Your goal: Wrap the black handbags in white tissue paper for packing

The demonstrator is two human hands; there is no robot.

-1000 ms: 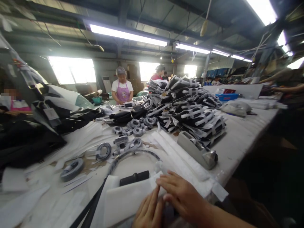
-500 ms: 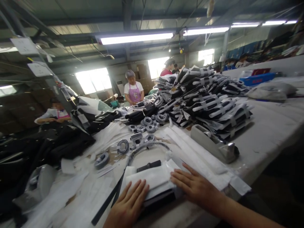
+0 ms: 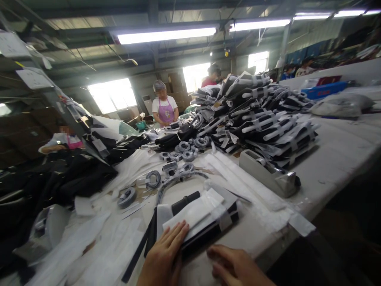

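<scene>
My left hand (image 3: pixel 165 254) lies flat, fingers stretched out, on white wrapping paper (image 3: pixel 193 212) folded over a flat black item (image 3: pixel 208 230) near the table's front edge. My right hand (image 3: pixel 233 266) is low at the front, right of the left hand, just in front of the wrapped item with its fingers curled; nothing shows in them. A long black strap (image 3: pixel 139 248) runs from under the bundle toward the front left. A grey tape dispenser (image 3: pixel 268 174) stands to the right behind the bundle.
A tall heap of paper-banded black items (image 3: pixel 256 115) fills the middle right. Several coiled grey straps (image 3: pixel 183 155) and white paper strips (image 3: pixel 241 186) lie between. Dark fabric (image 3: pixel 74 178) is piled at the left. Other people work at the far end (image 3: pixel 164 107) and left (image 3: pixel 64 137).
My right hand has drawn back from the top of the bundle to the front edge and curled. The bundle has turned slightly, with a paper band now across it. My left hand stays flat on it.
</scene>
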